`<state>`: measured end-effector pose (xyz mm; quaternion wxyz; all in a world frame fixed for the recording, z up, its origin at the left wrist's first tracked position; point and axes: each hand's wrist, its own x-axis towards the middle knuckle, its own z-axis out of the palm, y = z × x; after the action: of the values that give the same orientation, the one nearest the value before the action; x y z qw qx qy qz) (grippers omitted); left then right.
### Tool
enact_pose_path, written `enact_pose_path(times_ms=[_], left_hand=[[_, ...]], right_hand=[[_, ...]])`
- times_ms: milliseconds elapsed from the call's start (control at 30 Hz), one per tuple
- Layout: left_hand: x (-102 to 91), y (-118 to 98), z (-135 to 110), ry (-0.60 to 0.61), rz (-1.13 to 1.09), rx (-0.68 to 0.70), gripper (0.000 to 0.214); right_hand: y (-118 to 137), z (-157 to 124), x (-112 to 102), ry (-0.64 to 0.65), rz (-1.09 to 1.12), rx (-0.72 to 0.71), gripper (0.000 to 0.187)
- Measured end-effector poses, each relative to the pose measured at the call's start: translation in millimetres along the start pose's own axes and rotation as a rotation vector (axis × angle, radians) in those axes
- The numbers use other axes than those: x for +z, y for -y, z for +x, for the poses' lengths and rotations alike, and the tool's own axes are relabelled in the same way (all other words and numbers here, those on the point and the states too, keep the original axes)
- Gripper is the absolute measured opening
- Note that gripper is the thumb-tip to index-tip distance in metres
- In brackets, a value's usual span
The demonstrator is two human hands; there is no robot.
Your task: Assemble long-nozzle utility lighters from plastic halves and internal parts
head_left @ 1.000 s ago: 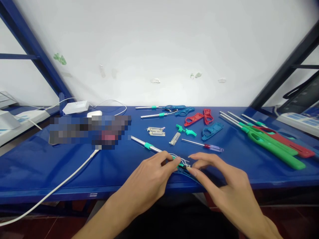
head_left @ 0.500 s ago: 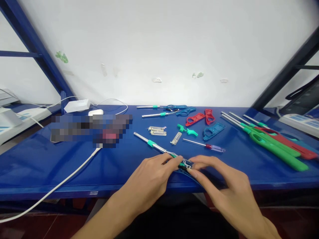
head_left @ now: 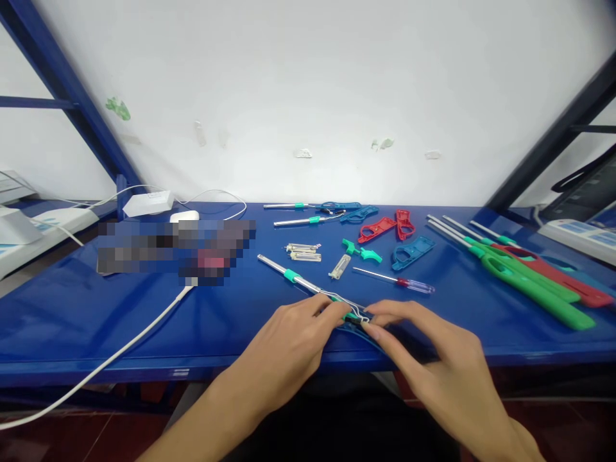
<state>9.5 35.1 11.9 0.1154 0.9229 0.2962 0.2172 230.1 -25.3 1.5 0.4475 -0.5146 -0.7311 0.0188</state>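
Note:
Near the table's front edge lies a part-built long-nosed lighter, its metal tube (head_left: pixel 302 281) pointing up and left with a green collar (head_left: pixel 290 276) around it. White wires (head_left: pixel 353 308) run from the tube into a blue handle half (head_left: pixel 362 335) that holds a small black part (head_left: pixel 353 320). My left hand (head_left: pixel 296 340) is closed on the handle, thumb and fingers pinching beside the black part. With thumb and forefinger, my right hand (head_left: pixel 428 346) pinches at the wire ends and handle; fingertips hide part of it.
Beyond the hands lie a screwdriver (head_left: pixel 409 284), green triggers (head_left: pixel 360 251), clear fuel holders (head_left: pixel 304 252), blue (head_left: pixel 414 251) and red handle halves (head_left: pixel 378 230), and two other tubes with wires (head_left: pixel 298 222). Whole lighters (head_left: pixel 529 276) lie right. A white cable (head_left: pixel 120 353) crosses the left side.
Both hands stay at the handle with small finger movements. The white wires and black part have shifted slightly, and my left thumb has drawn back a little.

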Motion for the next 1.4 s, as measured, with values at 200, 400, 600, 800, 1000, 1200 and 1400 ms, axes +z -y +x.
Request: enact_pose_path(times_ms=[200, 400, 600, 800, 1000, 1200, 1400], left_hand=[[0.6, 1.0, 0.8, -0.005, -0.011, -0.016, 0.037], [1.7, -0.6, 1.0, -0.015, -0.020, -0.017, 0.034], [0.7, -2.9, 0.9, -0.015, -0.061, -0.051, 0.035], [-1.0, -5.7, 2.3, -0.015, -0.099, -0.079, 0.028], [-4.1, -9.8, 4.8, 0.054, -0.074, -0.087, 0.030], [-2.3, -6.0, 4.5, 0.074, -0.106, -0.089, 0.039], [-3.3, -4.9, 3.9, 0.058, -0.146, -0.090, 0.041]], right_hand=[[0.1, -0.7, 0.9, 0.010, -0.010, 0.004, 0.012], [-0.8, -1.0, 1.9, 0.011, -0.019, -0.015, 0.015], [-2.6, -1.0, 4.5, 0.016, 0.007, -0.009, 0.013], [-5.5, -0.5, 8.3, 0.013, 0.035, 0.027, 0.011], [-4.9, -0.1, 9.3, 0.009, 0.039, 0.019, 0.009], [-2.1, 3.4, 9.7, -0.001, 0.042, -0.025, 0.012], [1.7, 10.5, 8.8, 0.016, 0.045, -0.079, 0.014]])
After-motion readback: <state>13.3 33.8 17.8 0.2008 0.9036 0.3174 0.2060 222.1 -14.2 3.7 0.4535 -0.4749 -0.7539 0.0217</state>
